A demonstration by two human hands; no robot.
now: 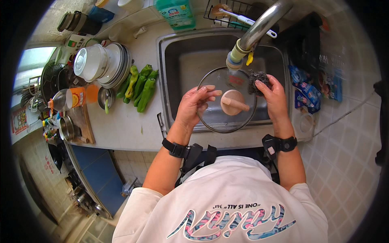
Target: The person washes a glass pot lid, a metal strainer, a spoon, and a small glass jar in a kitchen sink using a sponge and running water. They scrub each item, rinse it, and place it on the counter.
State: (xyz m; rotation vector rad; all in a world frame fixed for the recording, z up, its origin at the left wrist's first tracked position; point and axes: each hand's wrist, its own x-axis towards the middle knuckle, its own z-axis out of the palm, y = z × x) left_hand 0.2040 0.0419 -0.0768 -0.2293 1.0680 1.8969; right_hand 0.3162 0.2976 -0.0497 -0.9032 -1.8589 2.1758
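Observation:
A round glass pot lid (pixel 212 114) with a metal rim and a wooden knob (pixel 233 102) is held over the stainless steel sink (pixel 190 63), under the faucet (pixel 235 57). My left hand (pixel 194 103) grips the lid at its left edge, the fingertips showing over the glass. My right hand (pixel 275 94) pinches a dark scouring pad (pixel 257 81) by the lid's upper right rim. A yellow piece hangs at the faucet's side.
Left of the sink lie green peppers (pixel 147 89), stacked bowls and plates (pixel 117 66), a small metal bowl (pixel 105 97) and a cutting board (pixel 86 124). Behind it stand a green detergent bag (pixel 176 15) and a wire rack (pixel 209 12) with a brush. Blue packets (pixel 307 91) lie right.

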